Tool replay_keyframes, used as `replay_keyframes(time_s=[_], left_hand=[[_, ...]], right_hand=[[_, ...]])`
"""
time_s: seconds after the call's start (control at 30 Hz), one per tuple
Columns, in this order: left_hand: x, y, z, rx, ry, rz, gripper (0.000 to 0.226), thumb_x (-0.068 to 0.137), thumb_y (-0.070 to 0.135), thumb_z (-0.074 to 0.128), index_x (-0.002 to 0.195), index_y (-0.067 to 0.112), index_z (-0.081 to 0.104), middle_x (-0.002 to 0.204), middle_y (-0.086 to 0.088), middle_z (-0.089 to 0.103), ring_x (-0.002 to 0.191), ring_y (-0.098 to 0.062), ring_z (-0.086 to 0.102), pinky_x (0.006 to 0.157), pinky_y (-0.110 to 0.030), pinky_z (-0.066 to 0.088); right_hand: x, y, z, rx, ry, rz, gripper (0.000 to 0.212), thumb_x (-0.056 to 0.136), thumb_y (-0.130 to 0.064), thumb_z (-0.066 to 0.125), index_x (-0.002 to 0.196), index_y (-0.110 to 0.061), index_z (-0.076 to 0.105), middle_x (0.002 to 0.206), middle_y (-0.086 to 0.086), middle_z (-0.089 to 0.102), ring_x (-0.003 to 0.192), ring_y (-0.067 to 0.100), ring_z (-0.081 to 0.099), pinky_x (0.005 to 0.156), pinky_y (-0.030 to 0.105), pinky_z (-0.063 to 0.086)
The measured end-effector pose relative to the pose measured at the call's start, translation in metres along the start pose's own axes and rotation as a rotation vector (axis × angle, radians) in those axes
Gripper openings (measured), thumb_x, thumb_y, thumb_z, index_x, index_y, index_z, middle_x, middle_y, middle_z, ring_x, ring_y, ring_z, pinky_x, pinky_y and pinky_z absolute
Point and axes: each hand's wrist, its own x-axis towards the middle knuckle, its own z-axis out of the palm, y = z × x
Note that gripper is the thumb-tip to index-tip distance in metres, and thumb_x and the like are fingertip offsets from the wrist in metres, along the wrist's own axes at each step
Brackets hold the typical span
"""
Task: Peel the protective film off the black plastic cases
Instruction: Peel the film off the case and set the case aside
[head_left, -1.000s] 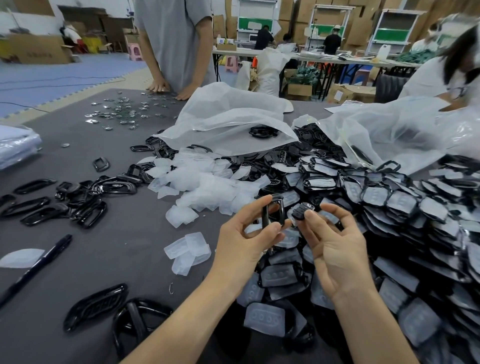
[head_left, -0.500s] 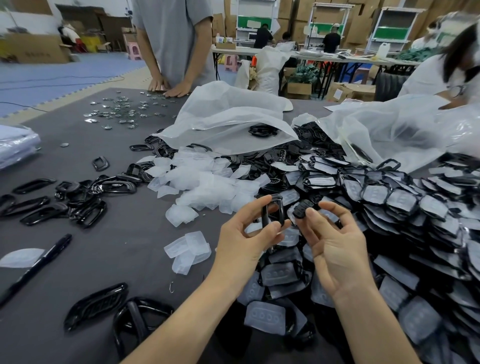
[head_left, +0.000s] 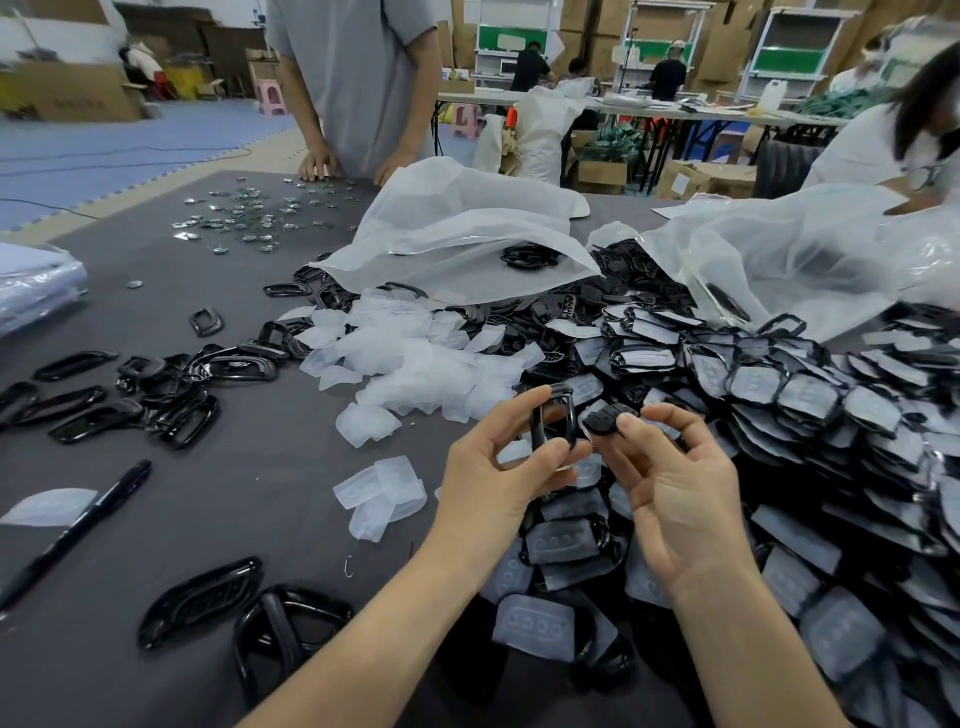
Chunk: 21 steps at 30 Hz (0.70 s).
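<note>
My left hand (head_left: 491, 480) pinches a glossy black frame-shaped case (head_left: 554, 418) upright between thumb and fingers. Right beside it, my right hand (head_left: 675, 499) pinches a small black case piece (head_left: 605, 418) at its fingertips. Both are held above a big heap of black cases still covered in cloudy film (head_left: 779, 405) that fills the right side of the table. A mound of peeled translucent film pieces (head_left: 415, 364) lies just beyond my hands. Peeled glossy black cases (head_left: 171, 395) are scattered at the left.
A black marker pen (head_left: 72, 535) lies at the near left. Two black cases (head_left: 244, 618) sit by my left forearm. White plastic bags (head_left: 457, 244) lie at the back. One person stands at the table's far edge (head_left: 358, 93), another at far right (head_left: 904, 130).
My hands have barely moved; the piece in my right hand sits slightly apart from the frame in my left hand.
</note>
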Motion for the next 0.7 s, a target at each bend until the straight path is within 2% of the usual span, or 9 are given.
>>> replay_keyframes(time_s=[0.07, 0.17, 0.3, 0.37, 0.5, 0.7], left_hand=[[-0.0003, 0.0001, -0.0004, 0.0, 0.004, 0.001, 0.04, 0.087, -0.002, 0.066, 0.12, 0.02, 0.063, 0.114, 0.003, 0.071, 0.091, -0.025, 0.073, 0.071, -0.022, 0.056], [-0.0003, 0.0001, -0.0007, -0.006, -0.006, 0.001, 0.04, 0.088, -0.002, 0.065, 0.122, 0.02, 0.062, 0.116, -0.001, 0.07, 0.091, -0.025, 0.073, 0.071, -0.022, 0.056], [-0.0003, -0.0008, -0.0003, -0.013, -0.065, -0.038, 0.041, 0.088, -0.004, 0.064, 0.12, 0.021, 0.065, 0.117, -0.003, 0.07, 0.091, -0.026, 0.073, 0.071, -0.023, 0.057], [-0.0009, -0.0021, 0.0005, 0.016, -0.099, -0.052, 0.043, 0.088, -0.006, 0.063, 0.117, 0.026, 0.066, 0.117, -0.002, 0.07, 0.091, -0.026, 0.073, 0.072, -0.024, 0.057], [0.0, -0.0019, 0.0008, 0.038, -0.099, -0.049, 0.045, 0.088, -0.008, 0.062, 0.115, 0.028, 0.066, 0.119, -0.007, 0.068, 0.09, -0.026, 0.073, 0.072, -0.025, 0.058], [0.0013, -0.0045, -0.0014, 0.11, -0.117, -0.029, 0.051, 0.089, -0.005, 0.063, 0.117, 0.037, 0.064, 0.118, -0.004, 0.069, 0.09, -0.027, 0.073, 0.072, -0.029, 0.059]], right_hand=[[0.0001, 0.0003, 0.0002, -0.002, -0.003, 0.007, 0.019, 0.085, 0.007, 0.061, 0.087, -0.011, 0.056, 0.064, 0.005, 0.062, 0.062, 0.014, 0.068, 0.062, 0.022, 0.056], [0.0006, 0.0006, -0.0014, -0.037, -0.007, -0.013, 0.017, 0.085, 0.006, 0.061, 0.087, -0.01, 0.058, 0.071, 0.008, 0.062, 0.062, 0.013, 0.068, 0.062, 0.021, 0.056], [0.002, 0.0024, -0.0048, -0.33, -0.002, -0.143, 0.019, 0.083, 0.003, 0.066, 0.085, -0.015, 0.064, 0.065, -0.007, 0.067, 0.059, 0.008, 0.065, 0.062, 0.019, 0.054], [0.001, 0.0034, -0.005, -0.401, -0.037, -0.155, 0.018, 0.084, 0.002, 0.067, 0.085, -0.016, 0.067, 0.067, -0.005, 0.069, 0.06, 0.011, 0.065, 0.061, 0.021, 0.055], [-0.0027, 0.0027, -0.0016, -0.33, -0.123, -0.08, 0.016, 0.087, 0.005, 0.06, 0.085, -0.009, 0.068, 0.064, 0.0, 0.069, 0.051, 0.011, 0.063, 0.052, 0.019, 0.052], [-0.0041, -0.0001, 0.0009, -0.234, -0.135, -0.011, 0.016, 0.087, 0.008, 0.057, 0.084, -0.006, 0.062, 0.07, 0.007, 0.07, 0.056, 0.014, 0.063, 0.05, 0.02, 0.052]])
